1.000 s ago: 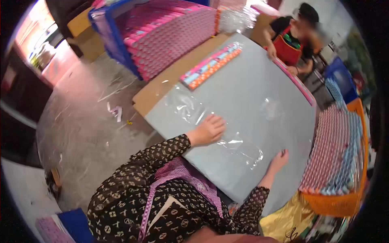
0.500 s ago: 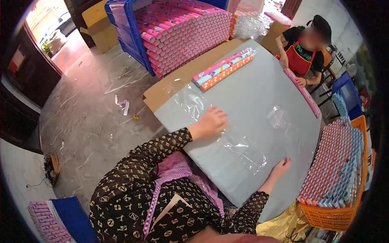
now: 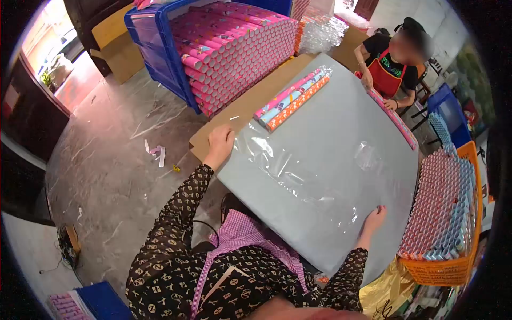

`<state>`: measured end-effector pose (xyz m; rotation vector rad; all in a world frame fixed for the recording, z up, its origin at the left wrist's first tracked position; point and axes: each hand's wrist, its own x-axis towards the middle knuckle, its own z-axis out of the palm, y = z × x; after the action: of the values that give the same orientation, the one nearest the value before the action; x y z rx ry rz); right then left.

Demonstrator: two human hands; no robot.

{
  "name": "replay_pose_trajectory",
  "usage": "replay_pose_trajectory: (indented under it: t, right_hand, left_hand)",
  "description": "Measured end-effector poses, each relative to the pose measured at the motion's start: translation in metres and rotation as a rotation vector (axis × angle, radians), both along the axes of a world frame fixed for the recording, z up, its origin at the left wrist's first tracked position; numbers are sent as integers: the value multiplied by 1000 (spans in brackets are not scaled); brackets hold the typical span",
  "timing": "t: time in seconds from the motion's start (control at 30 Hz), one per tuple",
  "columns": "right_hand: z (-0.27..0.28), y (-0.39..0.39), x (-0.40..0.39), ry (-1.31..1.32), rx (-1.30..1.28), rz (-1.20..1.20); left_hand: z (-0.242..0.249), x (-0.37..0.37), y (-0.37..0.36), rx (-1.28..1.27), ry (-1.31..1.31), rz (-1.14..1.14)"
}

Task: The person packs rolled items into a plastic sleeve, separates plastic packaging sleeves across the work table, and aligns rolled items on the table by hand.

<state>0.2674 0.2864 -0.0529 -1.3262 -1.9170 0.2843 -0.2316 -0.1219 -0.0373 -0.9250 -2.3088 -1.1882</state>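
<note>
A clear plastic bag (image 3: pixel 288 178) lies stretched flat across the grey-covered table (image 3: pixel 325 138) in front of me, glare on its folds. My left hand (image 3: pixel 221 143) is at the table's left edge, by the bag's far left end. Its fingers are curled together and appear to grip the film there. Close to the bag's other end, my right hand (image 3: pixel 375 218) rests low over the tabletop with thumb and fingers closed; what is between them is too small to see. Beyond the bag, a clear-wrapped set of pink, blue and orange paper rolls (image 3: pixel 293 98) lies on the table.
Across the table a person (image 3: pixel 392 69) handles a pink roll (image 3: pixel 392 118). A blue crate (image 3: pixel 160 64) of stacked pink rolls stands at the back left. An orange basket (image 3: pixel 442 272) of rolls is at my right. Another small plastic piece (image 3: pixel 365 156) lies on the table.
My left hand has moved left from over the bag to the table's edge, and the film now lies more stretched. My right hand keeps nearly the same place. The view has shifted slightly.
</note>
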Motion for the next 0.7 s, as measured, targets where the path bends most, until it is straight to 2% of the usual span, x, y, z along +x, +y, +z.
replay_pose_trajectory:
  t: [0.1,0.2,0.27,0.33,0.4,0.47,0.6,0.7]
  right_hand:
    - [-10,31,6,63,-127,-78]
    - [32,32,-33,154,-123,-182]
    - [25,84,-50,153,59,-23]
    - [70,74,-111,247,29,96]
    - [100,85,-173,201,78,261]
    - [147,54,-246,162,83,386]
    - [197,34,-384,117,264,676]
    - [225,9,-477,45,425,731]
  left_hand:
    - [15,14,2,-24,-20,15]
    - [14,13,1,0,-29,-25]
    - [17,13,0,10,-4,-21]
    - [16,15,1,0,-6,17]
    - [18,16,2,14,-12,11]
    - [18,14,0,22,-51,-11]
    - [18,15,1,31,-53,0]
    - [25,17,0,36,-73,-15]
